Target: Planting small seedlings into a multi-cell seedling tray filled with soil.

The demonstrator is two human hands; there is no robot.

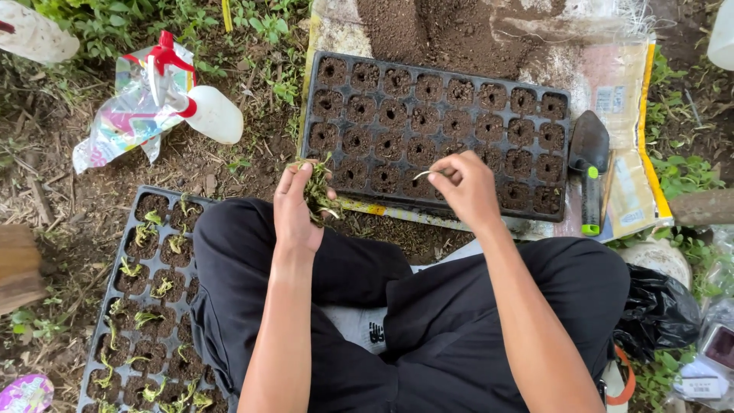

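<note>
While the left hand (297, 208) is curled around a bunch of little green seedlings (318, 191), the right hand (464, 186) pinches one thin seedling (423, 174) between its fingertips, just above the black tray (436, 134) of dirt-filled holes on the ground.

You are sitting outdoors in a garden plot: bare earth with weeds and dry leaves, a black plastic seedling tray (436, 130) filled with soil, a second black tray of green sprouts (145, 306), a black-bladed, green-handled hand trowel (589, 172), and a white spray bottle with red trigger (200, 103).
</note>
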